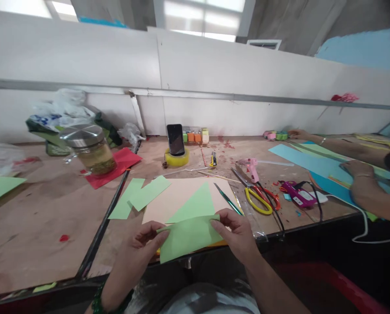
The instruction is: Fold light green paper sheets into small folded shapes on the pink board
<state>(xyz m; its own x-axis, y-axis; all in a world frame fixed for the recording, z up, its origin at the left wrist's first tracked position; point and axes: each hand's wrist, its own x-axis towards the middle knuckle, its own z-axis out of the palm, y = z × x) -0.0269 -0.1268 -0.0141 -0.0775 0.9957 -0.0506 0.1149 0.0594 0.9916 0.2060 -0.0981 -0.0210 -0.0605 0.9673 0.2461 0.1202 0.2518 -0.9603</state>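
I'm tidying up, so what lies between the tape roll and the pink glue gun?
The head view shows a yellow cutter, a reddish strip and a thin stick's tip between them.

we note bright glare at the window (203, 19), deep shadow lower right, wide-angle stretch and blur toward the edges.

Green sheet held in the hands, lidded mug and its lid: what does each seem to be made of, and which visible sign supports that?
Green sheet: probably matte paper or thin card; it bows gently and shows no shine.
Mug: likely clear, smooth glass, as its inside shows through; clear plastic is possible.
Lid: apparently shiny metal, judging by its silvery, streaked reflections.
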